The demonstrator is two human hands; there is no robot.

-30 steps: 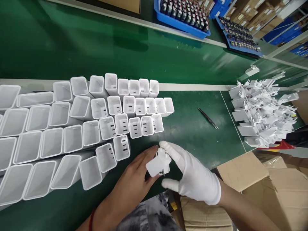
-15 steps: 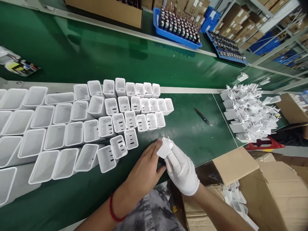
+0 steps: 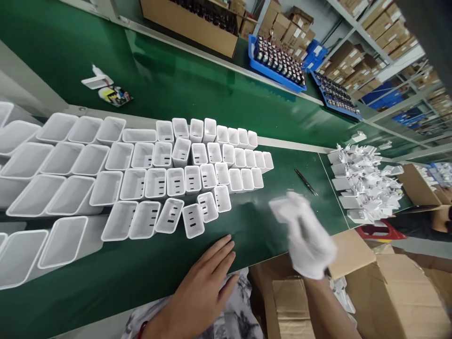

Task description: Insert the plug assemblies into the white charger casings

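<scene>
My bare left hand [image 3: 208, 282] lies flat near the front edge of the green bench [image 3: 261, 226], fingers stretched out and holding nothing. To its right, over the bench, is my right hand [image 3: 310, 238] in a white glove, smeared by motion. Its fingers grip a white plug cap [image 3: 281, 209], a flat piece whose prongs are too blurred to make out now. White rectangular housings [image 3: 193, 220] with open tops stand in several rows on the left; many show dark slots inside. Behind my right hand lie dark tweezers [image 3: 306, 182].
A pile of white plug caps [image 3: 367, 181] sits at the bench's right end. An open cardboard box [image 3: 384, 292] with white parts stands below on the right. Blue trays [image 3: 275, 75] of small components are on the back ledge. A small circuit part [image 3: 115, 95] lies at the back left.
My right hand has moved right, away from my left hand, carrying the plug cap. My left hand has come off the cap and now rests on the bench. The view has shifted left.
</scene>
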